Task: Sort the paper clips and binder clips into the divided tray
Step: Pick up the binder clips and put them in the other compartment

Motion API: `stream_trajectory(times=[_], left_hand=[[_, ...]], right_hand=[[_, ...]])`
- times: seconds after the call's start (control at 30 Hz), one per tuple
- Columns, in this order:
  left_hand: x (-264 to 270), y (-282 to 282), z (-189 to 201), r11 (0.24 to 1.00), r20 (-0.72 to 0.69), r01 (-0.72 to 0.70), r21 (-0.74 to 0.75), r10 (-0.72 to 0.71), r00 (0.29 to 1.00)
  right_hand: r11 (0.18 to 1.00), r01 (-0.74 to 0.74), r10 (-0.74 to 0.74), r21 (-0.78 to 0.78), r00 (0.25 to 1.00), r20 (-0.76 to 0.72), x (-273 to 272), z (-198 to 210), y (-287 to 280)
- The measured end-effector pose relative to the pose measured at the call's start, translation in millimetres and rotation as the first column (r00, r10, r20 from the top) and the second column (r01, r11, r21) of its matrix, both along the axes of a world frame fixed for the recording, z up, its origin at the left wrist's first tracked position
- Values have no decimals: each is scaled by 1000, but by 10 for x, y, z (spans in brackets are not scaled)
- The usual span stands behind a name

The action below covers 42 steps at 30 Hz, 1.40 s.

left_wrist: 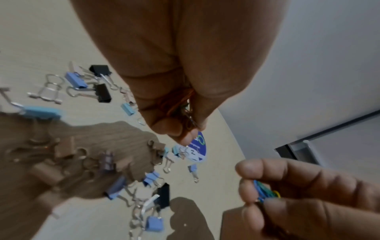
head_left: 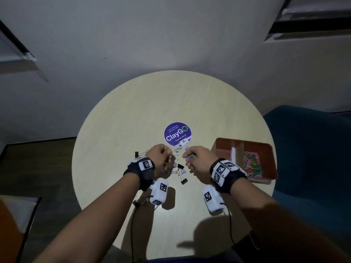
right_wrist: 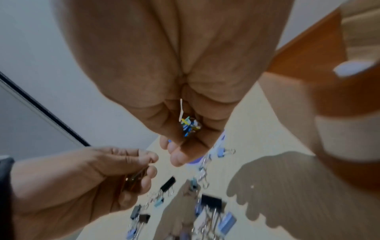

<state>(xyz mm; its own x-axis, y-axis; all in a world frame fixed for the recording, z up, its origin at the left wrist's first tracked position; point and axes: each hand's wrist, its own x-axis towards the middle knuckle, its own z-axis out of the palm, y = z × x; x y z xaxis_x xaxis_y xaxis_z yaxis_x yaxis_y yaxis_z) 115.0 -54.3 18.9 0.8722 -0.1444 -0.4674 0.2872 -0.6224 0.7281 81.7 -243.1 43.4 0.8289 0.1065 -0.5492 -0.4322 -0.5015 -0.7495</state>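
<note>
Both hands hover above a scatter of black, blue and silver binder clips (head_left: 179,168) in the middle of the round table. My left hand (head_left: 161,154) is curled around a small bunch of orange paper clips (left_wrist: 180,104). My right hand (head_left: 191,158) is curled around several coloured paper clips (right_wrist: 188,124), also seen as blue, green and yellow paper clips (left_wrist: 265,192) between its fingertips. The brown divided tray (head_left: 222,147) sits at the table's right edge, with a heap of coloured paper clips (head_left: 253,164) in its right compartment. Its left compartment shows no clips.
A purple round sticker (head_left: 177,133) lies on the pale wooden table (head_left: 117,133) just beyond the hands. A blue chair (head_left: 311,141) stands to the right of the table. White wrist units and black cables hang below both forearms.
</note>
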Motion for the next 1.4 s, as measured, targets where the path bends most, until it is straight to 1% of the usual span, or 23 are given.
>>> stream_trajectory(times=[0.07, 0.13, 0.2, 0.27, 0.33, 0.4, 0.47, 0.6, 0.7, 0.87, 0.93, 1.23, 1.4], left_hand=[[1, -175, 53, 1000, 12, 27, -8, -27, 1000], [0, -413, 117, 997, 16, 48, -56, -47, 999], [-16, -692, 200, 990, 2, 54, -130, -54, 999], [-44, -985, 288, 983, 5, 78, -166, -78, 997], [-81, -1284, 335, 984, 47, 117, -136, -112, 993], [-112, -1579, 351, 985, 134, 165, -50, -157, 978], [-159, -1863, 370, 975, 200, 219, 47, -224, 954], [-268, -2345, 419, 921, 240, 360, 152, -387, 890], [-322, -2586, 446, 889, 212, 417, 190, -452, 867], [-379, -2797, 463, 834, 159, 489, 254, -535, 830], [-389, -2819, 461, 825, 145, 501, 263, -547, 824], [-447, -2775, 431, 860, 153, 459, 224, -497, 854], [-495, -2695, 460, 871, 177, 447, 205, -482, 858]], right_hand=[[999, 36, -36, -1, 999, 31, 20, 96, -204], [996, 85, -86, 25, 996, 34, 20, 190, -415], [980, 180, -183, 85, 982, 34, 3, 238, -645], [962, 266, -271, 68, 960, 74, -37, 291, -880], [945, 324, -326, 34, 939, 113, -111, 320, -1132], [933, 360, -360, 21, 924, 129, -204, 303, -1387], [925, 376, -364, -57, 918, 158, -313, 291, -1626], [906, 369, -330, -207, 922, 201, -466, 204, -1964], [889, 355, -315, -290, 933, 175, -536, 118, -2077], [894, 336, -299, -295, 940, 165, -578, 51, -2108], [888, 323, -276, -328, 944, 183, -589, 60, -2099], [867, 327, -250, -377, 938, 239, -577, 39, -2095], [842, 349, -264, -412, 932, 250, -581, 39, -2059]])
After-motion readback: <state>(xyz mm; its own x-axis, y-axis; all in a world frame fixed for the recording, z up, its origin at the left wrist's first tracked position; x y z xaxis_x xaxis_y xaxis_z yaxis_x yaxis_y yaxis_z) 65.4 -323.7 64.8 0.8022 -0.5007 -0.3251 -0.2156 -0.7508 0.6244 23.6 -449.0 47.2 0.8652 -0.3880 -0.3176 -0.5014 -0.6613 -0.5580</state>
